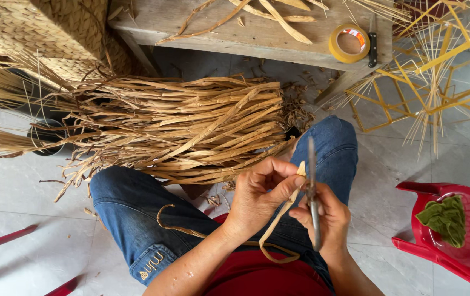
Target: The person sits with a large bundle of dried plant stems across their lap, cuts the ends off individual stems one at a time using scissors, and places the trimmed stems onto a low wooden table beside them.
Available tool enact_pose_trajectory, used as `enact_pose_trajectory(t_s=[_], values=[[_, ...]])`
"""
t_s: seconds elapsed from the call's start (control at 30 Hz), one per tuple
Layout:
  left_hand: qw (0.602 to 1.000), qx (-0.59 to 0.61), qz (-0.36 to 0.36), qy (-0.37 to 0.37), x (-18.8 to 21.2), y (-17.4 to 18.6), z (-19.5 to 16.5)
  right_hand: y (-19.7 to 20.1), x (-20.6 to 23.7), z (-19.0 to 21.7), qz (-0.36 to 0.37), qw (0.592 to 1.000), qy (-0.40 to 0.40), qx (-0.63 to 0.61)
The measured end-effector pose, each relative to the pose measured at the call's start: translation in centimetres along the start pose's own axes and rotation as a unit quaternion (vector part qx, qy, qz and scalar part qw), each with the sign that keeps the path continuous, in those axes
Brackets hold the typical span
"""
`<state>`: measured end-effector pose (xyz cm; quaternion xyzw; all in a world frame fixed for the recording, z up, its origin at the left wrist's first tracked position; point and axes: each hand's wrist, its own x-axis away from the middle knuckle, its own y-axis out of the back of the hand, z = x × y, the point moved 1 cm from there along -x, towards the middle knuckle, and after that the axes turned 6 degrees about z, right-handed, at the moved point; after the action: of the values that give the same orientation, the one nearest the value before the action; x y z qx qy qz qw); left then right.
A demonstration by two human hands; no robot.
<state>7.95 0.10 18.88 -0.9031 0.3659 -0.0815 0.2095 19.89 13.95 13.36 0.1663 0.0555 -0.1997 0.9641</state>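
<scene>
Dried strip (285, 205) pinched, left hand (257, 200); one blade (312, 181), right hand (325, 216).

bright, even daylight, soft faint shadows, sharp focus throughout, slight wide-angle stretching at the edges.

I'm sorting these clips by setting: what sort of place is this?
Likely a home weaving workshop: a dried fibre bundle across the knees, woven baskets, yellow wire frames, tiled floor.
</scene>
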Motion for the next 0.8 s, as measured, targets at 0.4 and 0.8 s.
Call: enact_pose_trajectory(t_s=[0.4,0.8], values=[[0.961,-0.211,0.04,-0.176,3.0,-0.7,0.0,1.8,-2.0,1.5,-0.047,0.977,-0.06,-0.199],[0.896,0.422,0.075,0.118,3.7,-0.6,5.9,15.0,-1.2,-2.5,-0.12,0.813,0.141,-0.552]])
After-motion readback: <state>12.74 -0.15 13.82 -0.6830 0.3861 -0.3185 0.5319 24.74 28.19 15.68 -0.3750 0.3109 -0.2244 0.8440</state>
